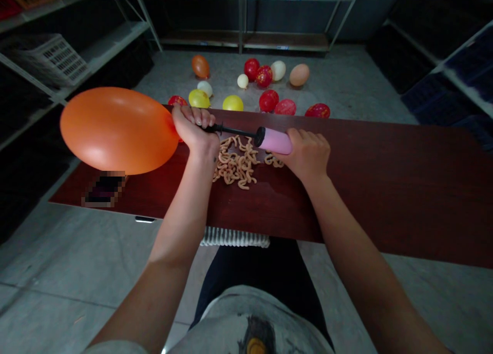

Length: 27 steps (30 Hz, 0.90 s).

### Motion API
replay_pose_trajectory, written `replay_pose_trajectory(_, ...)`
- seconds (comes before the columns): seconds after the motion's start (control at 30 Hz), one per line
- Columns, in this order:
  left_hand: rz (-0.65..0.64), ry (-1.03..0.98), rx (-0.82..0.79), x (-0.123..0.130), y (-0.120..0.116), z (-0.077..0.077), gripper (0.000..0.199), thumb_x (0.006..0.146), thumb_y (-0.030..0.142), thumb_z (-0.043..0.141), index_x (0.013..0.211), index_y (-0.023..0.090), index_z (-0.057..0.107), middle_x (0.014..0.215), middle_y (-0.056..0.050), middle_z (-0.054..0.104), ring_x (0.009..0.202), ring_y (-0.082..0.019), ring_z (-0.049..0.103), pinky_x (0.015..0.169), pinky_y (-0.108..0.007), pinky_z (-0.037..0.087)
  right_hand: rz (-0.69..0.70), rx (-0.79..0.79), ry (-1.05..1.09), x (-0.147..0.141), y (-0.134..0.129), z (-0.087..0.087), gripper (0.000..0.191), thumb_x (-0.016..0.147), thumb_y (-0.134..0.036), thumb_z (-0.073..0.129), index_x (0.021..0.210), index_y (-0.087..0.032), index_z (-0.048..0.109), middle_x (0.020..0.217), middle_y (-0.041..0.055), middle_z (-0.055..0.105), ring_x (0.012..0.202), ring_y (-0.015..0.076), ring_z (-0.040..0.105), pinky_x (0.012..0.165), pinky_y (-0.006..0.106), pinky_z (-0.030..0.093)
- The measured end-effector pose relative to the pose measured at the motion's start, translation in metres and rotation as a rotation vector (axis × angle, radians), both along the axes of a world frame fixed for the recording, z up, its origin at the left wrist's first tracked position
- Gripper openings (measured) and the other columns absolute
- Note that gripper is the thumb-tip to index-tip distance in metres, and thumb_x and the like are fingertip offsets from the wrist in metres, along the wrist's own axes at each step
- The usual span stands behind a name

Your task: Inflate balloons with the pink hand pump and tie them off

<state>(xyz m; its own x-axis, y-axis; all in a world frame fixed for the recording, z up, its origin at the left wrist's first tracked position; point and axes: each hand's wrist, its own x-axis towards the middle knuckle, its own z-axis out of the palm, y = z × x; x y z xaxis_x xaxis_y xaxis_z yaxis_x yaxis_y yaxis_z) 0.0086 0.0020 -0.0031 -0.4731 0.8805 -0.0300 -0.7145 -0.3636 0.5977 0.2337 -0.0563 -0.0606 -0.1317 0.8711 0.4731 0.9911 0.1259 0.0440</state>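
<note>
A large inflated orange balloon (pixel 119 131) points out to the left from my left hand (pixel 194 128). That hand is closed around the balloon's neck and the black nozzle end of a hand pump. The pump's black rod shows between my hands, running into its pink barrel (pixel 274 140). My right hand (pixel 308 154) is wrapped round the barrel's far end. Under the pump, a pile of beige, curled, uninflated long balloons or worm-like pieces (pixel 234 164) lies on the dark red table (pixel 365 190); I cannot tell which.
Several inflated balloons, such as an orange one (pixel 200 66) and a red one (pixel 268 101), lie on the floor beyond the table. A blurred dark object (pixel 103 189) rests at the table's left end. Metal shelves (pixel 285 41) stand behind, and a white crate (pixel 63 59) sits on the left shelf.
</note>
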Motion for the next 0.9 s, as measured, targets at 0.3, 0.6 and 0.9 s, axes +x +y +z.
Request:
replay_pose_trajectory(0.3, -0.121, 0.021, 0.087, 0.039, -0.021, 0.003, 0.061, 0.105, 0.047, 0.037, 0.053, 0.02, 0.021, 0.043, 0.005, 0.018, 0.035, -0.009, 0.015, 0.039, -0.026, 0.019, 0.04, -0.086, 0.102, -0.026, -0.012, 0.007, 0.054, 0.082, -0.066, 0.06, 0.103, -0.017, 0.062, 0.093, 0.0129, 0.072, 0.081, 0.0275, 0.063, 0.067, 0.033, 0.034)
replay_pose_trajectory(0.6, -0.154, 0.037, 0.011, 0.042, -0.023, 0.002, 0.058, 0.108, 0.038, 0.032, 0.053, 0.02, 0.023, 0.041, 0.005, 0.018, 0.035, -0.009, 0.016, 0.039, -0.025, 0.021, 0.07, -0.074, 0.136, -0.029, -0.012, 0.007, 0.052, 0.086, -0.064, 0.054, 0.104, -0.016, 0.064, 0.093, 0.0125, 0.072, 0.084, 0.0267, 0.064, 0.069, 0.032, 0.034)
replay_pose_trajectory(0.9, -0.122, 0.018, 0.033, 0.037, -0.022, 0.007, 0.057, 0.107, 0.038, 0.032, 0.055, 0.02, 0.019, 0.043, 0.006, 0.016, 0.035, -0.009, 0.015, 0.038, -0.024, 0.019, 0.098, -0.014, 0.129, -0.023, -0.006, 0.006, 0.055, 0.086, -0.066, 0.054, 0.109, -0.017, 0.066, 0.093, 0.0111, 0.072, 0.081, 0.0249, 0.061, 0.07, 0.033, 0.032)
